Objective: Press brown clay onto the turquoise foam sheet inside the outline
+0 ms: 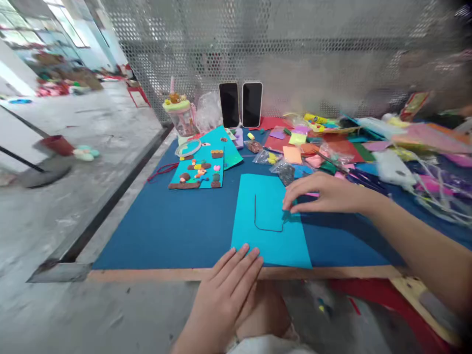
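Note:
A bright blue sheet of paper [271, 248] lies on the dark blue tabletop in front of me. On it a thin dark strand [268, 229] forms a squared U; whether it is string or rolled clay I cannot make out. My right hand [324, 192] hovers over the sheet's right side, thumb and fingertips pinched around the strand's right end. Flat fingers of my left hand [230, 285] rest on the lower left edge of the paper. Left of the sheet sits a blue card [201, 169] decorated with coloured clay figures.
Two phones [252, 104] lean against the perforated metal panel [313, 73]. A lidded cup [182, 118] stands at the back left. Clay packets [285, 173], coloured paper pieces [292, 155] and white cords [435, 194] crowd the back and right. The table's wooden front edge [155, 275] runs before me.

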Tool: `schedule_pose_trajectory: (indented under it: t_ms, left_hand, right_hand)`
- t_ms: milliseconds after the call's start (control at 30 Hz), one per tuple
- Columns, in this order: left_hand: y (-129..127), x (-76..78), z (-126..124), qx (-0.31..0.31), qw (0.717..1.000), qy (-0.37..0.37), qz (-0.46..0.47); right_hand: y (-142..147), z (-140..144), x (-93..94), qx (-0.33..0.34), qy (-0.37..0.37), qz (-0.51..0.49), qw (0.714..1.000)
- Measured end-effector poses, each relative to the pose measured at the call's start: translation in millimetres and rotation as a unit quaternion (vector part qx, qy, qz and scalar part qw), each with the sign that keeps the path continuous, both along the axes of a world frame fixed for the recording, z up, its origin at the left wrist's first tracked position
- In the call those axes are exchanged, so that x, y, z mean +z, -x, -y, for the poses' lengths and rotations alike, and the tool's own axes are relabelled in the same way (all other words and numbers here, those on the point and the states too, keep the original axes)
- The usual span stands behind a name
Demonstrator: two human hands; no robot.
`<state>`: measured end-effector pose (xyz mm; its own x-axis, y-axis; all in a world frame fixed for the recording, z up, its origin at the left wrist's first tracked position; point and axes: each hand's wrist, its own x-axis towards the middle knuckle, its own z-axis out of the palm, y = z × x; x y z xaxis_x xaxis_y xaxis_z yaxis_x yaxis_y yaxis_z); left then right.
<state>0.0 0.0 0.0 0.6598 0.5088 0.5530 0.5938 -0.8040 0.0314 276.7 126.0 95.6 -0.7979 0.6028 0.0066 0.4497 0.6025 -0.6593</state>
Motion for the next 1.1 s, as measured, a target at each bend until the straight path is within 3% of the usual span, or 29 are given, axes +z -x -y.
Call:
schedule_pose_trajectory:
  t_ms: [1100]
  left_hand:
    - [0.4, 2.9, 1.9, 0.01, 1.0, 0.02, 0.022]
  right_hand:
    - [0.3, -1.9, -8.0, 0.004, 0.006, -0.018, 1.0]
